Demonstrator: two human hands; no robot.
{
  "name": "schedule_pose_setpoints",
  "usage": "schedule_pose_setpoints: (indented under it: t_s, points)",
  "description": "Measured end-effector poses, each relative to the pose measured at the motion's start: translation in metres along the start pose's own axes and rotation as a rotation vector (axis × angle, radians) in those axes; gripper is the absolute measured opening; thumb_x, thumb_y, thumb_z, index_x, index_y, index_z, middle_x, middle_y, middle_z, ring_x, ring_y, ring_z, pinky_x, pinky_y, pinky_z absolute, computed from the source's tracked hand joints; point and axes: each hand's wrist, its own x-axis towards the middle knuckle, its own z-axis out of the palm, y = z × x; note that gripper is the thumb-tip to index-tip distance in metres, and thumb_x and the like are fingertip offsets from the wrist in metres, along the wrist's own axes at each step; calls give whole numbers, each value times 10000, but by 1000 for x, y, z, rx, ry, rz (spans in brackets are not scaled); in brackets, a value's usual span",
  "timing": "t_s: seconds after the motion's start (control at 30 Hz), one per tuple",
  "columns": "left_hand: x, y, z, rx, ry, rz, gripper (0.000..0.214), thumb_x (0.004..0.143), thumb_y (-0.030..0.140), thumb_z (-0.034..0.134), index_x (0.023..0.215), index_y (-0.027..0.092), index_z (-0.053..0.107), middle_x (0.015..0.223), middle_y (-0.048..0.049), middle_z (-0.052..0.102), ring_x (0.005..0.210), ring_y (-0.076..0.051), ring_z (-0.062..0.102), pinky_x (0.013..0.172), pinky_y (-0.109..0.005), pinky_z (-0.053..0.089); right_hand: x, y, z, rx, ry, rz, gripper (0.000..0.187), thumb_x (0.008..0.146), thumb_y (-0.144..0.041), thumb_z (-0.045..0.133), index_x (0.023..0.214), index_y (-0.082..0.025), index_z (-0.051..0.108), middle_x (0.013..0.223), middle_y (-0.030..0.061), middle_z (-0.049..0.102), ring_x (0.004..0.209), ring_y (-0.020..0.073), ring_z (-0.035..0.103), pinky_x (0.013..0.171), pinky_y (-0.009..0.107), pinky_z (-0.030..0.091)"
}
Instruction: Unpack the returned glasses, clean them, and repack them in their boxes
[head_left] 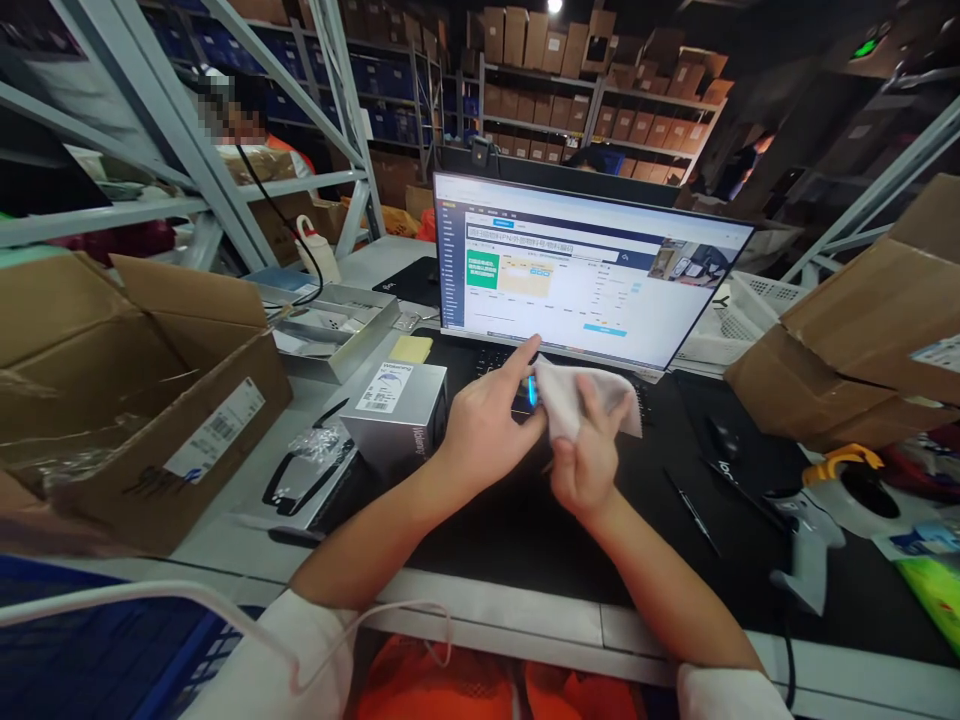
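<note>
Cloth, pale and crumpled, is held in the fingers of my right hand, before the lit monitor. Just left of that grip, my left hand curls by a small blue-gleaming thing; I cannot tell whether it grips it. A silver box stands left, a pen lies right.

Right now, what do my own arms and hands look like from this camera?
Your left hand and right hand are ungloved, and the forearms are bare. The left sleeve and right sleeve are white. A pale cable passes in front of the left sleeve. You're also wearing something orange.
</note>
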Motion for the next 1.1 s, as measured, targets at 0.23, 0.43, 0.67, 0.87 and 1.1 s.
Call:
schedule_pose_setpoints:
  t_s: [0.23,0.43,0.67,0.87,1.1]
  points:
    - [-2,-1,5,49,-94,-9,738,807,170,667,1504,252,438,1064,-36,769,929,-222,730,842,-315,558,2,4,-2,47,-74,14,258,1009,-228,386,977,-213,641,1228,125,725,1432,325,479,1218,713,33]
    - [-1,-3,6,111,-78,68,787,805,150,653,1535,229,370,1081,-34,767,925,-210,732,824,-296,559,6,9,-3,39,5,18,235,995,-206,407,916,-206,628,1188,115,736,1392,319,528,1234,683,27]
    - [-2,-4,9,173,-46,164,745,828,147,628,1525,205,374,1013,-39,762,851,-199,728,761,-291,567,15,10,-11,59,-57,-75,356,1030,-252,363,786,-216,620,872,37,754,1318,277,599,1263,609,-40]
    - [-2,-4,9,167,-37,193,751,830,116,597,1537,207,360,979,-31,758,821,-188,723,755,-283,563,13,16,-9,76,-58,-156,373,1027,-257,385,697,-218,556,788,15,727,1285,266,627,1270,610,1]
    - [-1,-4,8,151,-43,145,825,816,131,629,1566,226,300,1033,-24,765,896,-197,731,793,-290,571,9,21,-5,-7,38,-68,367,1023,-225,389,683,-206,525,1026,73,765,1377,297,547,1254,651,78]
